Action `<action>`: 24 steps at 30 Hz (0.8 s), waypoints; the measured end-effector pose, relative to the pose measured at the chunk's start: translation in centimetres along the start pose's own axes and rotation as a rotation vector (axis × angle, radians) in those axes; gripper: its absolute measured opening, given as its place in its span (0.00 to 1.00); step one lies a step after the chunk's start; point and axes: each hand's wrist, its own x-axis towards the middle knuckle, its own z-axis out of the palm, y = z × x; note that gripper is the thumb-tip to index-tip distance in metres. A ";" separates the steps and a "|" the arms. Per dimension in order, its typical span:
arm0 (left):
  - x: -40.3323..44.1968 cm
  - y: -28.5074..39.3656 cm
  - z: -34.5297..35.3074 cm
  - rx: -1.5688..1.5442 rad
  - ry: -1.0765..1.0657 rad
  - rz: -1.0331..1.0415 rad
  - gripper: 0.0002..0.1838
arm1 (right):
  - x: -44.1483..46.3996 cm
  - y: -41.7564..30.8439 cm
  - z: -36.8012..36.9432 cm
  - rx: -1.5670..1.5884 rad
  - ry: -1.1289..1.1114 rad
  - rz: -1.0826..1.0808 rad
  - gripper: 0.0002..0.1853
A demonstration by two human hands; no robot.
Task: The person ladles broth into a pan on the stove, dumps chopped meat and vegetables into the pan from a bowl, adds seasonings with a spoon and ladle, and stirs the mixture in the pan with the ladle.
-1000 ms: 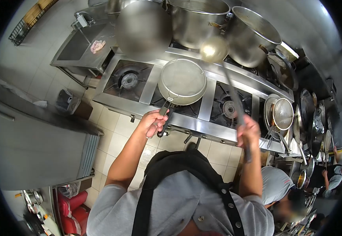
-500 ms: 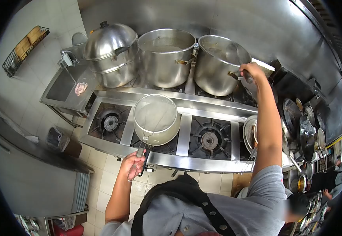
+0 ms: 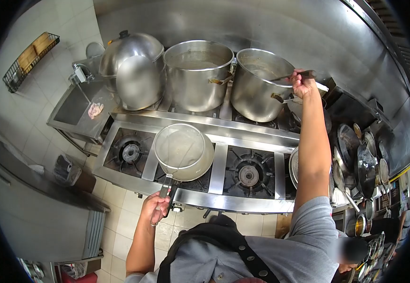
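My left hand point(image 3: 156, 207) is closed round the handle of a round mesh strainer point(image 3: 179, 146), which rests over a light-coloured saucepan point(image 3: 202, 165) on the front middle burner. The saucepan's black handle lies beside my fingers. At the right back, my right hand point(image 3: 303, 85) grips the dark handle of a ladle point(image 3: 285, 77). Its shaft reaches over the rim of the right stockpot point(image 3: 256, 96), and its bowl is hidden inside. Liquid shows in that pot and in the middle stockpot point(image 3: 197, 87).
A domed steamer pot point(image 3: 132, 45) stands at the back left, beside a sink point(image 3: 73, 106) with a pinkish cloth point(image 3: 95, 110). Front burners point(image 3: 248, 175) flank the saucepan. Pans point(image 3: 366, 172) crowd the right side. Another person point(image 3: 356, 250) is at the lower right.
The ladle swung from the front to the right stockpot, and its bowl has gone inside. The strainer has shifted slightly left over the saucepan. The camera view now takes in more of the back wall.
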 end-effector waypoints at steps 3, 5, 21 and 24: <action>-0.2 0.3 0.0 0.002 -0.014 0.013 0.23 | -1.7 0.4 0.7 0.139 -0.008 -0.044 0.26; -0.3 0.5 -0.1 0.004 -0.022 0.013 0.22 | -2.6 0.5 1.1 0.189 -0.024 -0.056 0.31; -0.1 1.6 -0.9 0.026 -0.128 -0.064 0.17 | -13.1 3.2 8.4 0.096 -0.203 -0.093 0.30; 0.2 1.8 -1.1 0.055 -0.147 -0.067 0.17 | -16.0 5.8 9.9 0.082 -0.249 -0.087 0.29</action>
